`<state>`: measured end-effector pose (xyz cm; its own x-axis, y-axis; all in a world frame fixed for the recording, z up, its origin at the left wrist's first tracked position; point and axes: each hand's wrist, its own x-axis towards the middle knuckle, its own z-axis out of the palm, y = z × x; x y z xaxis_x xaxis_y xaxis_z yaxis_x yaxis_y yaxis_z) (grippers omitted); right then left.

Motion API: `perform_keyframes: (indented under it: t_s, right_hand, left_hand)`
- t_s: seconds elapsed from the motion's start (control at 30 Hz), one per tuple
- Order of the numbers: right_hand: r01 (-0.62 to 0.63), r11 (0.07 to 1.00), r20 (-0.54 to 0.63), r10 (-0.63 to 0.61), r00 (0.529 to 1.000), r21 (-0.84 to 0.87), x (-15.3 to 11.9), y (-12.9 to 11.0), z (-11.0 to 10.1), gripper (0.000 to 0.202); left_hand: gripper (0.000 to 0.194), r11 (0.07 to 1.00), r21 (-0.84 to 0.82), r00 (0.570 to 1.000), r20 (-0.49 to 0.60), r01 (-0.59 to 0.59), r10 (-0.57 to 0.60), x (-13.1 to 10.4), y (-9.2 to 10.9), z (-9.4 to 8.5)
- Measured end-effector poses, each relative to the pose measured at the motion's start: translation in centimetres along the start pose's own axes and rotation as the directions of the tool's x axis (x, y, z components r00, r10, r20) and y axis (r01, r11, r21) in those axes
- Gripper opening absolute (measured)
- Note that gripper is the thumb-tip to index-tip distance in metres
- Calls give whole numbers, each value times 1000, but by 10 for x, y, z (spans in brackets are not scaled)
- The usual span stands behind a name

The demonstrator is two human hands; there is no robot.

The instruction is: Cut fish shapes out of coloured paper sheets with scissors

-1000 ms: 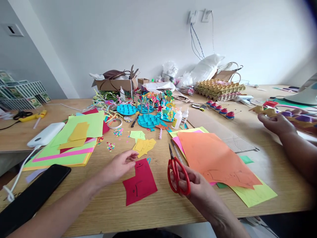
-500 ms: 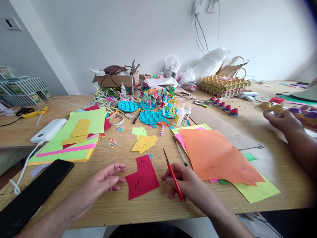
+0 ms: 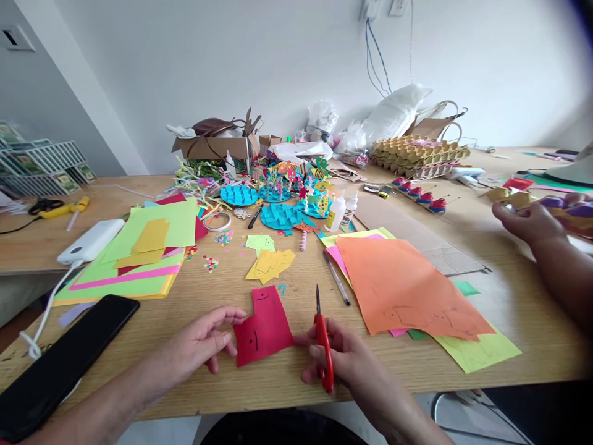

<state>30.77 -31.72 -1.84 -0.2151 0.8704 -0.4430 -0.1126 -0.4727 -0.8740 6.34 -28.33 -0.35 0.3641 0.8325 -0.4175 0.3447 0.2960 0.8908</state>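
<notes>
A red piece of paper [image 3: 266,330] with small pen-drawn marks lies on the table between my hands. At its left edge, my left hand [image 3: 210,340] has its fingers apart, the fingertips at the paper without a grip on it. My right hand [image 3: 336,352] is shut on red-handled scissors [image 3: 327,361], blades pointing away from me. One of its fingers reaches to the paper's right edge. Just beyond the red paper are yellow paper pieces [image 3: 270,266] and a light green piece [image 3: 260,243], each with drawn lines.
Orange paper [image 3: 403,284] and a pen [image 3: 337,278] lie right; a black phone [image 3: 69,364] and stacked coloured sheets [image 3: 152,284] lie left. Glue bottles [image 3: 335,214] and blue crafted discs [image 3: 281,217] stand behind. Another person's hand [image 3: 532,222] holds a painted egg-carton piece [image 3: 567,213] at far right.
My right hand has moved closer to the red paper, and the scissors have turned more upright. My left fingers have come up to the paper's left edge. The view shifted slightly.
</notes>
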Motion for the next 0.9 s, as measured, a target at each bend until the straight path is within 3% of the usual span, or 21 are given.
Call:
perform_keyframes:
  t_s: [0.2,0.5,0.6,0.73,0.9]
  right_hand:
    - [-3,996,-30,6,1000,84,6,5,0,36]
    - [-6,1000,0,6,1000,20,13,-2,7,35]
    - [-5,1000,-12,6,1000,13,13,-2,8,34]
    - [-1,1000,-11,1,1000,16,12,-3,10,33]
    - [9,1000,-22,-8,1000,27,13,-2,5,34]
  left_hand:
    - [34,995,-68,996,54,73,-70,-3,4,1]
    - [38,981,-171,994,75,92,-80,12,6,-2]
    - [28,992,-100,993,95,74,-64,27,10,-3]
    - [32,996,20,992,88,88,-89,48,16,-2]
    - [29,996,41,995,52,84,-86,55,23,-2]
